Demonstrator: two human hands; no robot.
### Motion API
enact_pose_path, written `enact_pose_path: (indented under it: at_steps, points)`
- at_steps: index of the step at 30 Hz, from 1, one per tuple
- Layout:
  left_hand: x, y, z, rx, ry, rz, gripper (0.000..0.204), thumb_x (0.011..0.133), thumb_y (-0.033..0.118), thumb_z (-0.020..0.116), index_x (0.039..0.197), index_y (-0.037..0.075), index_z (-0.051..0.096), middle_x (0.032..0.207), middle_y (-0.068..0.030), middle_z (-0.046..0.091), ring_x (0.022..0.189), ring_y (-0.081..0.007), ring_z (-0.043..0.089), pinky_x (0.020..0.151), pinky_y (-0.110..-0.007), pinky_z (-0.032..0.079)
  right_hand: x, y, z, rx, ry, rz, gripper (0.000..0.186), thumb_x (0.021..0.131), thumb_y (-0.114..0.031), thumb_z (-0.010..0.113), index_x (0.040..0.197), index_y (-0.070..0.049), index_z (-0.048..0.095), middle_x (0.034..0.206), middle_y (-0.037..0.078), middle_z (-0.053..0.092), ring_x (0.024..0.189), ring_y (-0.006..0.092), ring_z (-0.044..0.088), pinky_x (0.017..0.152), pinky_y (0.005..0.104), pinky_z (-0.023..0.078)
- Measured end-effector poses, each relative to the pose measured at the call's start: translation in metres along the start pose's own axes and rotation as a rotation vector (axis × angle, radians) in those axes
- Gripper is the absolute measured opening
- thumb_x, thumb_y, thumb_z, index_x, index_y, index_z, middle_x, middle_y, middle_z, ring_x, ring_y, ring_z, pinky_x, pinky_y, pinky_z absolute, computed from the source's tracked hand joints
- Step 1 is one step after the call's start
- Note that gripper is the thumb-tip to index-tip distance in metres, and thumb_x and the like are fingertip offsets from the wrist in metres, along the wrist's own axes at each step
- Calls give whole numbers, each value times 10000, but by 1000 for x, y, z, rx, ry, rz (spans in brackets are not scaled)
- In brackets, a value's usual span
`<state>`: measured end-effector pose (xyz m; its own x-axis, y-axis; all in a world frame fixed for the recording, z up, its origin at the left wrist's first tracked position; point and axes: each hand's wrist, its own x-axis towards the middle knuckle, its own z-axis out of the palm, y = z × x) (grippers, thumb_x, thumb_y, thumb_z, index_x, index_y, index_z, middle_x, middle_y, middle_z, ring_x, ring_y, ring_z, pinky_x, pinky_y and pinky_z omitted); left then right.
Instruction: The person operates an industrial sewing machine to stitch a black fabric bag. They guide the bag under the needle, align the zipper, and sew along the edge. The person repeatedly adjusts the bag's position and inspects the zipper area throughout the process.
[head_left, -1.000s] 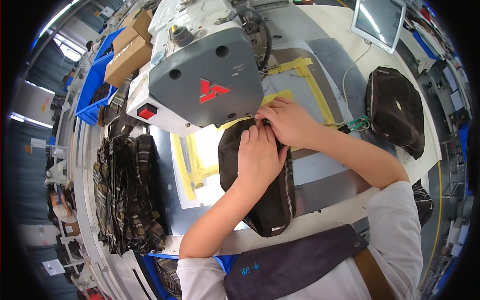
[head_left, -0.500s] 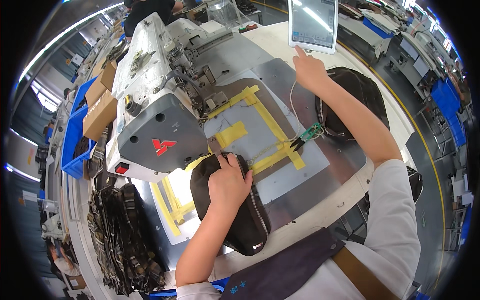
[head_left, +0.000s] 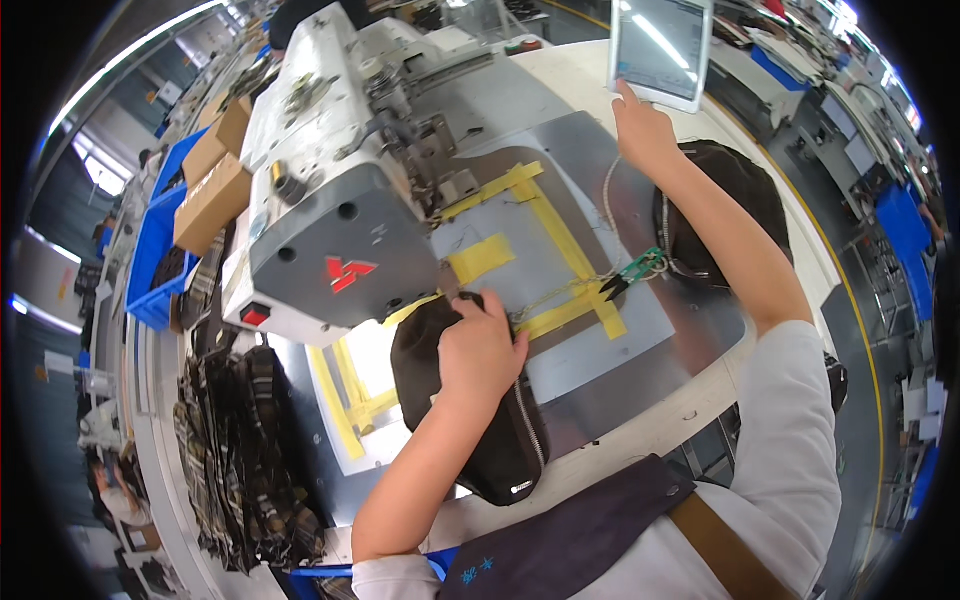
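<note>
My left hand [head_left: 480, 350] is closed on the upper end of a dark brown zippered bag [head_left: 425, 350], which lies beside the sewing machine's head [head_left: 340, 245]. Its fingertips reach the bag's upper edge, close to the needle area; what lies under them is hidden. My right hand [head_left: 648, 132] holds nothing, its index finger stretched to the lower left part of a white-framed touch screen [head_left: 655, 55]. Beneath my right forearm sits a second dark bag [head_left: 735, 200]. Green-handled thread snips [head_left: 640, 266] on a cord lie left of that bag.
Yellow tape [head_left: 560, 235] marks frames on the metal work plate [head_left: 680, 340]. A pile of dark plaid fabric [head_left: 240, 450] sits at the left. Blue bins [head_left: 160, 265] and cardboard boxes [head_left: 212, 205] stand beyond it. A person [head_left: 295, 22] is behind the machine.
The whole view has shifted a little, with machine and screen now further right. My right index finger has moved from the screen's lower frame up onto its display. My left hand stays on the bag.
</note>
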<state>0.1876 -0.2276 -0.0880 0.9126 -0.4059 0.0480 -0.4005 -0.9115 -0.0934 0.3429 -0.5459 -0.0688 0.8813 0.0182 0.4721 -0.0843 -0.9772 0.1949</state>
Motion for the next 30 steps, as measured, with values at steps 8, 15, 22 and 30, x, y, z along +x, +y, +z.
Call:
enact_pose_path:
  at_steps: [8, 15, 22, 30]
  points:
    - [-2, -1, 7, 0, 24, 8, 646, 808, 440, 656, 1185, -52, 474, 1092, -310, 596, 604, -257, 676, 481, -302, 524, -90, -162, -23, 827, -13, -801, 353, 738, -30, 603, 1084, -73, 651, 1171, 64, 633, 1091, 250, 576, 967, 403, 427]
    - [-32, 10, 13, 20, 76, -33, 638, 827, 419, 649, 1263, -15, 480, 1208, -298, 572, 544, -221, 658, 466, -276, 514, -95, -182, -16, 875, -13, -890, 362, 750, -86, 637, 1111, -83, 660, 1231, 33, 619, 1144, 223, 557, 1006, 398, 399]
    - [-32, 0, 9, -29, 61, -2, 673, 841, 441, 630, 1315, -3, 451, 1226, -289, 564, 535, -211, 653, 456, -275, 501, -101, -184, -14, 861, -7, -852, 353, 731, -66, 652, 1084, -75, 665, 1238, 36, 608, 1124, 238, 563, 999, 410, 404]
    - [-35, -9, -1, -193, 42, 0, 588, 849, 398, 643, 1271, 15, 496, 1194, -226, 597, 659, -274, 677, 556, -319, 539, -98, -179, -28, 774, -42, -921, 363, 754, -64, 632, 1108, -140, 667, 1198, 34, 610, 1082, 221, 578, 1053, 468, 363]
